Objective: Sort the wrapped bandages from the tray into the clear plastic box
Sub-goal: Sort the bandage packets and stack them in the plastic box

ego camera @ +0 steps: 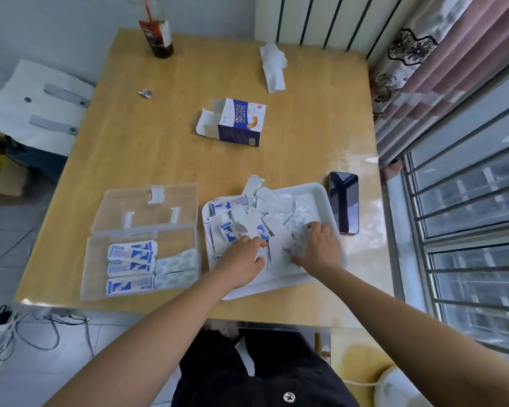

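While sitting near the table (159,148) edge, the tray (319,191) is holding bandages (276,220), which the left hand (241,258) and right hand (322,246) are gripping.

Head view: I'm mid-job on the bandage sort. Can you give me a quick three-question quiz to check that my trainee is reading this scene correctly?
1. True or false: the lid of the clear plastic box is closed.
2. What lies on the table just right of the tray? A) a phone B) a mug C) scissors
3. Fill in: the left hand and right hand both reach into the ____.
Key: 1 false; 2 A; 3 tray.
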